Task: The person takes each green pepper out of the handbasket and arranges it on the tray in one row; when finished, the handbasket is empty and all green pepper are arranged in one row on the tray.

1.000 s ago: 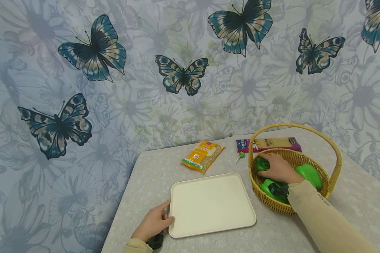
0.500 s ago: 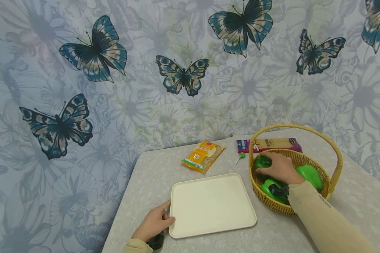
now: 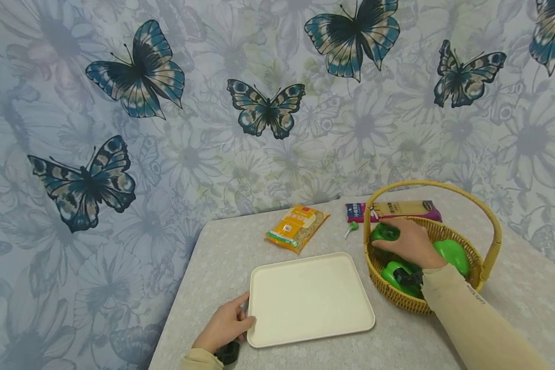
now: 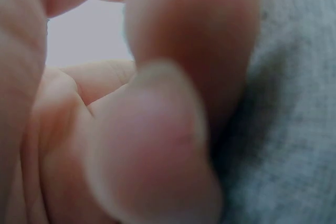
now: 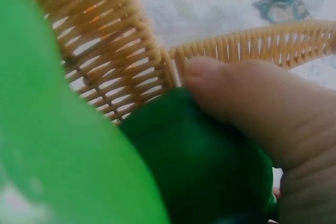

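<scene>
In the head view, my right hand (image 3: 412, 242) reaches into a yellow wicker basket (image 3: 400, 303) and grips a dark green bell pepper (image 3: 383, 235) by the basket's left wall. The right wrist view has the thumb (image 5: 236, 87) pressed on top of the dark pepper (image 5: 194, 166). Below the wrist lies a bright green, glossy rounded piece (image 3: 393, 276), and another bright green piece (image 3: 454, 254) sits at the right; their kind is unclear. My left hand (image 3: 224, 322) holds the left edge of a cream tray (image 3: 310, 303), thumb on the rim. Its close-up is blurred.
Behind the tray lies an orange bag of grain (image 3: 298, 227). A green lollipop (image 3: 353, 226) rests left of the basket, and a purple long packet (image 3: 398, 208) lies behind it. The basket's tall handle (image 3: 425, 183) arches above my right hand. A butterfly-patterned wall (image 3: 203, 169) closes off the back.
My right hand and the dark pepper have shifted slightly up and right inside the basket, and more of the pepper shows. The left hand and the tray have stayed put.
</scene>
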The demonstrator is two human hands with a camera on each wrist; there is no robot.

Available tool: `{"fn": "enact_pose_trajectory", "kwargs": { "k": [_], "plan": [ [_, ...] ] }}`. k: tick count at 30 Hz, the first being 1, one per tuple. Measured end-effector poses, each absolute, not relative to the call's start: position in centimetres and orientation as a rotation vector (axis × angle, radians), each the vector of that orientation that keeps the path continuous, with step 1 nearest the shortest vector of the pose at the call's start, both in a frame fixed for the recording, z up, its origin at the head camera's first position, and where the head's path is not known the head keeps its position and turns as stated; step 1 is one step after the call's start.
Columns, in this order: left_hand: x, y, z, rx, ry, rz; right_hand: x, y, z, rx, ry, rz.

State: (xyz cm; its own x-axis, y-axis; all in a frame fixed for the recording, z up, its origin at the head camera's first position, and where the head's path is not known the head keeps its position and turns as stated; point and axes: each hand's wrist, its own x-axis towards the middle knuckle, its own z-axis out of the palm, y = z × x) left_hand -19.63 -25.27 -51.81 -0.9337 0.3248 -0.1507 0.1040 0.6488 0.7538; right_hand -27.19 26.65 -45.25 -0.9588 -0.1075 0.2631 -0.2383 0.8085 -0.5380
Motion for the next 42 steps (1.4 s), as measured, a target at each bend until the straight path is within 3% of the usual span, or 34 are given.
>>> {"fn": "enact_pose_trajectory", "kwargs": {
  "k": [17,31,42],
  "plan": [
    [-19.9,-25.8,-52.0,0.357,2.617,1.166,-26.5,25.9,-43.3,0.283,-2.710,0.845],
    [-19.7,-26.2,-51.7,0.350,2.613,1.184,-23.2,24.1,-40.4,0.346,-2.639,0.864],
    [-19.9,-25.7,-52.0,0.385,2.637,1.134,-20.4,19.9,-40.0,0.420,-2.639,1.016]
  ]
}}
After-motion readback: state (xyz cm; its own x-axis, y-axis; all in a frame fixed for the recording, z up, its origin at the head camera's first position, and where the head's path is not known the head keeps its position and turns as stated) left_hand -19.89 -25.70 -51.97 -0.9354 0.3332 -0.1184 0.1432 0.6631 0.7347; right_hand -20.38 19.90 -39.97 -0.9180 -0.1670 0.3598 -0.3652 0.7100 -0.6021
